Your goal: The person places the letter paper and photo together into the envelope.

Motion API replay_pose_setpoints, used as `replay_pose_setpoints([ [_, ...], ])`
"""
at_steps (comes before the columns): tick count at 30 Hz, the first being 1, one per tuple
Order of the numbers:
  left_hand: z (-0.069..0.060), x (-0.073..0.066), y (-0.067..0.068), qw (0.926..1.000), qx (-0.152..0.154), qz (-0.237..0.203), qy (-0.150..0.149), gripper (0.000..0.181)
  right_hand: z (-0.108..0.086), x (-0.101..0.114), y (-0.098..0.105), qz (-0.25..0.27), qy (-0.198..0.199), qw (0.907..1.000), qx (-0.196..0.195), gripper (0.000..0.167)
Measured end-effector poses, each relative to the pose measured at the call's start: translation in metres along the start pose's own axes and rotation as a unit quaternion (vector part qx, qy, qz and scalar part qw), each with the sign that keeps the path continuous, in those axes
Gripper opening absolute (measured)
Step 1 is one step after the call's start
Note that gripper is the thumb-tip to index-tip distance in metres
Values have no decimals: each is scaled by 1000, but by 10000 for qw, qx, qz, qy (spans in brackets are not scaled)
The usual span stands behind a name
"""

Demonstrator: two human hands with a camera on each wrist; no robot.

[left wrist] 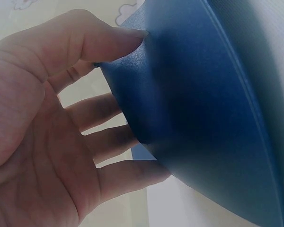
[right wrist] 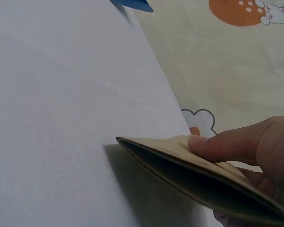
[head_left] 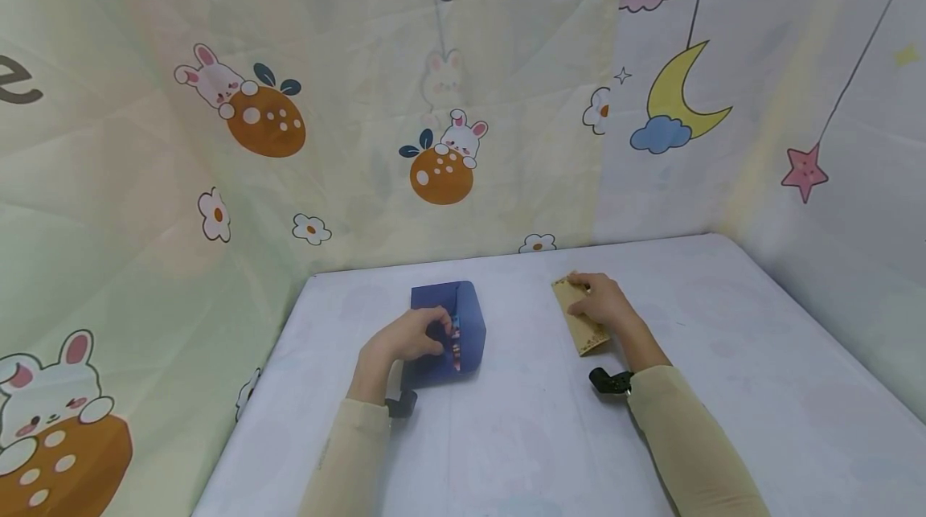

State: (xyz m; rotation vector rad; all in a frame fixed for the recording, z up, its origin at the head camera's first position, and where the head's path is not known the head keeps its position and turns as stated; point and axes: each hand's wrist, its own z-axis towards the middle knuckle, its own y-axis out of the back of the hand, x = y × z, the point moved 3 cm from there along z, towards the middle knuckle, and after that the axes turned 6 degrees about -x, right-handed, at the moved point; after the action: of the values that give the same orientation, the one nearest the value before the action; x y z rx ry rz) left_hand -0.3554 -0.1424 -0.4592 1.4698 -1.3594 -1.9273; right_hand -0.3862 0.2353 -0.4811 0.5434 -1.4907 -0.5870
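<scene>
On the left part of the table, a blue envelope [head_left: 473, 328] stands spread, with a colourful patterned strip [head_left: 456, 344] showing inside. My left hand [head_left: 407, 338] pinches its left side. In the left wrist view the thumb lies on the inner face of the blue envelope [left wrist: 194, 113], and the other fingers reach behind its edge. To the right, my right hand [head_left: 613, 309] holds a narrow tan paper envelope [head_left: 586, 332] with brown printing at its ends. The right wrist view shows that tan envelope [right wrist: 154, 149] with its long mouth gaping, held near the far edge by thumb and fingers.
A white-covered table [head_left: 521, 436] lies under both hands. Printed cloth [head_left: 362, 179] with rabbits, flowers and a moon hangs behind it and along the sides. Black straps with small devices [head_left: 611, 380] are worn on the wrists.
</scene>
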Motion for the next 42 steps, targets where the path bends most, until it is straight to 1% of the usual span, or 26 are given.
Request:
replay_pose_setpoints([
  [6, -1, -1, 0, 10000, 3, 4, -53, 34, -2, 4, 0, 304, -149, 9994, -22, 67],
  [12, 1, 0, 0, 10000, -30, 34, -60, 33, 1, 7, 0, 218, -149, 9996, -65, 70],
  [16, 1, 0, 1, 9999, -38, 77, -57, 34, 2, 13, 0, 117, -21, 9998, -166, 73],
  [21, 0, -2, 1, 10000, -22, 38, -19, 34, 0, 23, 1, 250, 174, 9992, -240, 82],
  [28, 0, -2, 2, 10000, -55, 38, -27, 33, -2, 36, -1, 735, 289, 9964, -308, 86],
  [31, 1, -1, 2, 10000, -61, 55, -32, 33, -3, 40, -4, 915, 330, 9943, -438, 87],
  [36, 0, -1, 1, 10000, -54, 62, -11, 34, -5, 47, -9, 933, 381, 9933, -572, 90],
  [42, 0, -1, 0, 10000, -63, 40, -32, 33, -9, 52, -11, 884, 380, 9936, -593, 92],
])
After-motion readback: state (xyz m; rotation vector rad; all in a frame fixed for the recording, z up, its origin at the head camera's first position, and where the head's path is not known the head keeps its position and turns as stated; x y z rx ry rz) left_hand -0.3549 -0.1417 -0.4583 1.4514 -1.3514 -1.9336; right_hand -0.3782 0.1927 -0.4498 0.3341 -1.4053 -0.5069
